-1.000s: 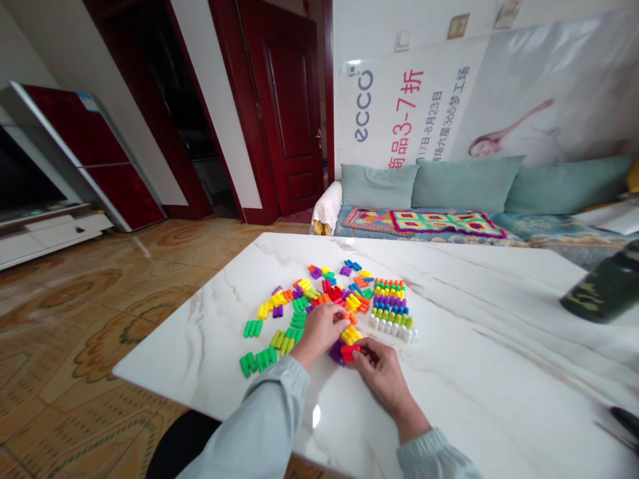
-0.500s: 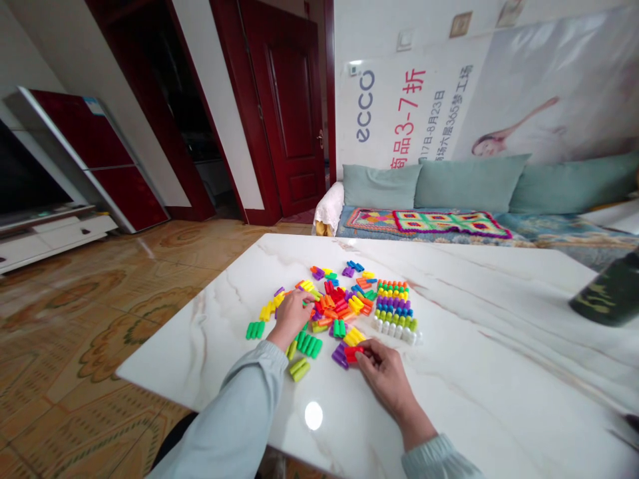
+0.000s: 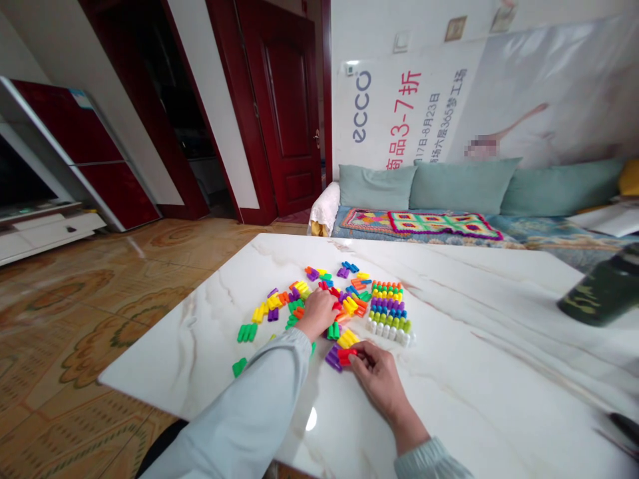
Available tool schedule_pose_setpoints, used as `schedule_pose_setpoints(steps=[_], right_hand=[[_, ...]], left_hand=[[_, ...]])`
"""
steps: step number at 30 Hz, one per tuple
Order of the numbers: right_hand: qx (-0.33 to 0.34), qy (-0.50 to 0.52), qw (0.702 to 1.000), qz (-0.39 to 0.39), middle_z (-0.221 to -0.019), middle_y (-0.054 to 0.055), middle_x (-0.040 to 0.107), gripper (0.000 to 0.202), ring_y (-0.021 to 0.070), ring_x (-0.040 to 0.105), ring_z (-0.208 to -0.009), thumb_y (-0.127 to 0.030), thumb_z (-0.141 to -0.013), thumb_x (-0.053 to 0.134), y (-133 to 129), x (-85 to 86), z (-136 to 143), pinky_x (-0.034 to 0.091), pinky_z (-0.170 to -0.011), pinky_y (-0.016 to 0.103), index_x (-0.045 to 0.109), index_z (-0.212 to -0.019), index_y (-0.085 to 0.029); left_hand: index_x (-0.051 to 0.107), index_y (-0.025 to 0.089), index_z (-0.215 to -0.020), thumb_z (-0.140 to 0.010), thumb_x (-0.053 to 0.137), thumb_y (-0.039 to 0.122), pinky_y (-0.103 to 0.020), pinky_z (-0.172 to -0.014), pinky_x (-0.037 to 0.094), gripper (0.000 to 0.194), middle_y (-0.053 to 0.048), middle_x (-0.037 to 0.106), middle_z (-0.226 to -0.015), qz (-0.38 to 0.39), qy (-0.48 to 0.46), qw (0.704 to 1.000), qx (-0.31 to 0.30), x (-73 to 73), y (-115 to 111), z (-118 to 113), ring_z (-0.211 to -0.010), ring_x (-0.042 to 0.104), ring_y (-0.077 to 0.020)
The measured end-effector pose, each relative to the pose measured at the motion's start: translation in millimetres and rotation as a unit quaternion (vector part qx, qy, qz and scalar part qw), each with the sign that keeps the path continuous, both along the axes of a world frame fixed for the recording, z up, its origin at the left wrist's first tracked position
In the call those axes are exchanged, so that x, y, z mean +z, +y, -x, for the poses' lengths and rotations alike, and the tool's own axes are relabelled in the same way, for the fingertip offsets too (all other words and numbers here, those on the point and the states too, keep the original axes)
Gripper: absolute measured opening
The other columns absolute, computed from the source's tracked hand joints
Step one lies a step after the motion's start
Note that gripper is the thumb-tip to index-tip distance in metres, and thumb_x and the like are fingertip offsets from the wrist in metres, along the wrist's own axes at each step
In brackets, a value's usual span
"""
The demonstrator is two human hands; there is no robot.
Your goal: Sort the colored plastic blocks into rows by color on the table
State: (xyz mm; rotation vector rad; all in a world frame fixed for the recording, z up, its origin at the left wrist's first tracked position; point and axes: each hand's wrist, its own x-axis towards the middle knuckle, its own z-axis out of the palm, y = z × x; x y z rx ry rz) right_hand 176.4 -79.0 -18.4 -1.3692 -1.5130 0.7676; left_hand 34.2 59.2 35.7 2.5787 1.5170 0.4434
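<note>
The small red block [image 3: 346, 355], which looks light, rigid and smooth enough to skid on the glossy white worktop [image 3: 474, 372], is lying there beside a purple block [image 3: 333, 358], the right hand [image 3: 377, 376] pinching its long sides between its fingers, while the left hand [image 3: 319, 311], fingers curled, is resting on the loose pile of blocks [image 3: 324, 299].

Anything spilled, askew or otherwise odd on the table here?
Nothing is spilled or damaged. One green block lies alone near the table edge, apart from the loose pile. The dark green bottle at far right appears to lean.
</note>
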Motion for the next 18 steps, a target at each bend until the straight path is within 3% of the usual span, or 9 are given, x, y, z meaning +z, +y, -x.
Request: schedule_pose_setpoints(steps=[3,9,13,16,18], right_hand=[[0.0,0.0,1.0,0.001,-0.065,0.0,0.057,0.02,0.0118,0.046,-0.056,-0.031,-0.083,0.057,0.1,-2.0,-0.1,0.036,-0.052,0.022,0.07,-0.084,-0.016],[-0.009,0.012,1.0,-0.001,-0.064,0.0,0.056,0.016,0.0121,0.047,-0.056,-0.03,-0.08,0.061,0.6,0.4,-0.1,0.037,-0.051,0.022,0.069,-0.083,-0.016],[-0.029,0.04,0.997,-0.062,-0.075,0.003,0.062,0.021,0.0142,0.054,-0.063,-0.038,-0.087,0.057,-0.6,3.1,-3.0,0.043,-0.056,0.024,0.063,-0.085,-0.018],[-0.129,0.094,0.981,-0.109,-0.083,0.004,0.065,0.025,0.0152,0.058,-0.064,-0.043,-0.093,0.049,-1.1,-0.4,-8.7,0.046,-0.057,0.025,0.058,-0.098,-0.02],[-0.229,0.088,0.96,-0.133,-0.079,0.004,0.064,0.024,0.016,0.059,-0.063,-0.042,-0.095,0.048,-0.4,-4.7,-13.8,0.047,-0.06,0.027,0.055,-0.102,-0.02]], left_hand=[[0.074,0.016,-0.086,-0.078,0.068,0.021,-0.041,-0.093,0.046,0.011,-0.015,0.072,-0.091,0.012,0.019,0.999,0.03,0.2,3.2,-10.2,-0.105,0.061,-0.0318],[0.073,0.019,-0.085,-0.074,0.072,0.016,-0.035,-0.089,0.049,0.011,-0.011,0.072,-0.09,0.037,0.02,0.998,0.053,4.3,10.8,-14.5,-0.099,0.065,-0.0275],[0.073,0.017,-0.083,-0.078,0.065,0.012,-0.037,-0.091,0.049,0.01,-0.012,0.071,-0.09,0.015,-0.017,0.998,0.058,8.0,5.0,-9.1,-0.101,0.064,-0.0281],[0.069,0.016,-0.104,-0.088,0.053,0.012,-0.037,-0.097,0.047,0.024,-0.013,0.068,-0.109,-0.028,-0.083,0.994,0.066,5.6,-15.1,-1.6,-0.11,0.061,-0.0255],[0.064,0.017,-0.113,-0.093,0.046,0.015,-0.035,-0.098,0.047,0.028,-0.012,0.066,-0.115,-0.065,-0.221,0.971,0.072,-2.3,-35.1,3.2,-0.11,0.061,-0.0225]])
